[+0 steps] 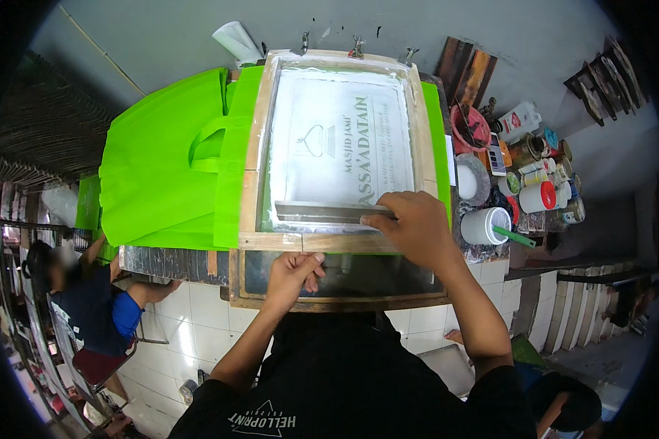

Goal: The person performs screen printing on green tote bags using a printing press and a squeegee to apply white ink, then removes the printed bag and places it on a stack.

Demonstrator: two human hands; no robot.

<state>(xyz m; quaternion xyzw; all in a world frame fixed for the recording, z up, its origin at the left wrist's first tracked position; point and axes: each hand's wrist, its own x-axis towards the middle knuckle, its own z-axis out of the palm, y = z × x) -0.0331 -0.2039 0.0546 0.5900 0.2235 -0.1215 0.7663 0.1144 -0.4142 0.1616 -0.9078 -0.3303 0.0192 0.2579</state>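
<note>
Squeegee [315, 212] near frame edge [271, 241], room beyond

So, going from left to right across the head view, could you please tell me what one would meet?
Green bag handle, left hand, right hand, white tub, red-lidded jar.

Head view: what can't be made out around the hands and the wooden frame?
Head view: right end of the squeegee, covered by the right hand.
Head view: inside of the left hand, hidden by its thumb and curled fingers.
Head view: part of the green bag beneath the wooden frame, covered by it.
</note>
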